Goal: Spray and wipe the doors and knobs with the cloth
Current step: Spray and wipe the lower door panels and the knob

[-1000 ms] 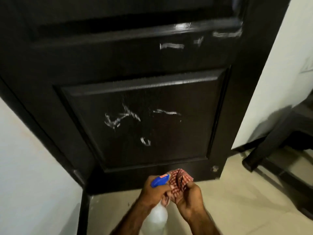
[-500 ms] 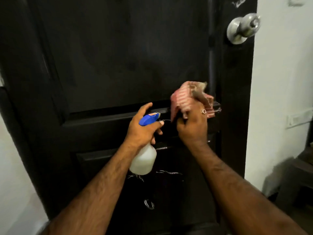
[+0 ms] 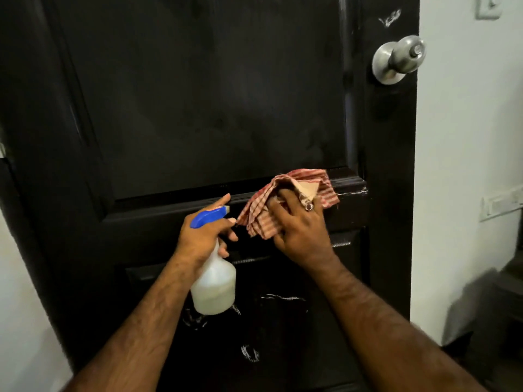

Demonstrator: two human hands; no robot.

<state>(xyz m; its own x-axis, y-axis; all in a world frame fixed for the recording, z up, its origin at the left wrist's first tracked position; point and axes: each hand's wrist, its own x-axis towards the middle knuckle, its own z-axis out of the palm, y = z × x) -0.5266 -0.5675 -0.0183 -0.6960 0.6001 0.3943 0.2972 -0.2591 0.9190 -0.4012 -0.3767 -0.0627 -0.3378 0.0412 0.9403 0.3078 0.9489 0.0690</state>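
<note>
Now the right hand (image 3: 300, 224) presses the red-striped cloth (image 3: 285, 199) on the dark wooden door (image 3: 198, 108); sweep firmly along the ledge while the left hand (image 3: 202, 236) grips the white spray bottle (image 3: 213, 287).

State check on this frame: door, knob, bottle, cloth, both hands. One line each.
door: dark, white smears on the lower panel and near the top right
knob: metal, untouched
spray bottle: upright, partly full, nozzle toward the door
cloth: bunched, pressed on the door's middle rail
left hand: grips the spray bottle
right hand: holds the cloth
</note>
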